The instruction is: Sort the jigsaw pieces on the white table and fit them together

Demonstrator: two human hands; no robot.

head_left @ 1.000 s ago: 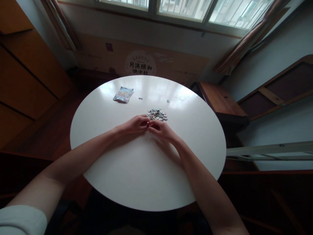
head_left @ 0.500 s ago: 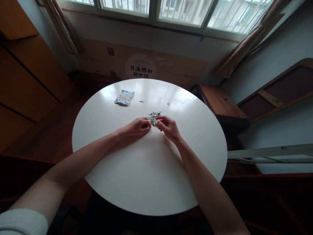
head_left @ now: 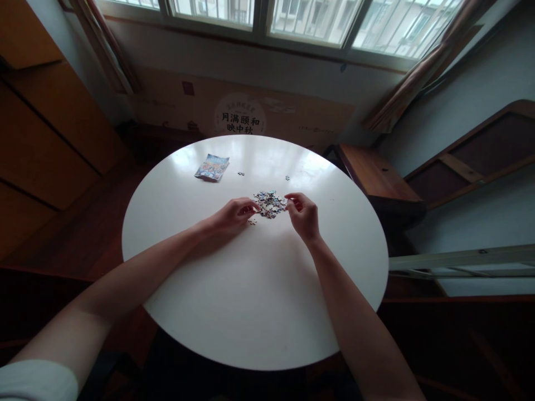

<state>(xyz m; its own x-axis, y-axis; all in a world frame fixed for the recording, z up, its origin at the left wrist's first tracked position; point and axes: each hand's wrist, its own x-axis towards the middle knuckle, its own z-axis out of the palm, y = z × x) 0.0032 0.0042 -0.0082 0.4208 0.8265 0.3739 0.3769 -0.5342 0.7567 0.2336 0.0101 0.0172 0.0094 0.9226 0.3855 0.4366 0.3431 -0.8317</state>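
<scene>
A loose pile of small jigsaw puzzle pieces lies on the round white table. At its left edge is my left hand, fingers curled and the thumb and fingertips brought together at the outermost pieces. On the other side of the pile, my right hand is bent inward, with thumb and index finger close together at the edge. Whatever lies between those fingertips is too small to make out. A few pieces sit apart, just below my left fingertips.
A colourful printed packet lies toward the far left of the table. Beyond the pile are two small spots of pieces, one on the left and one on the right. A wooden stand is beyond the table's right rim.
My right hand has moved right, from over the pile to its right edge, uncovering more of it. My left hand has shifted slightly, and the pieces below its fingertips now show.
</scene>
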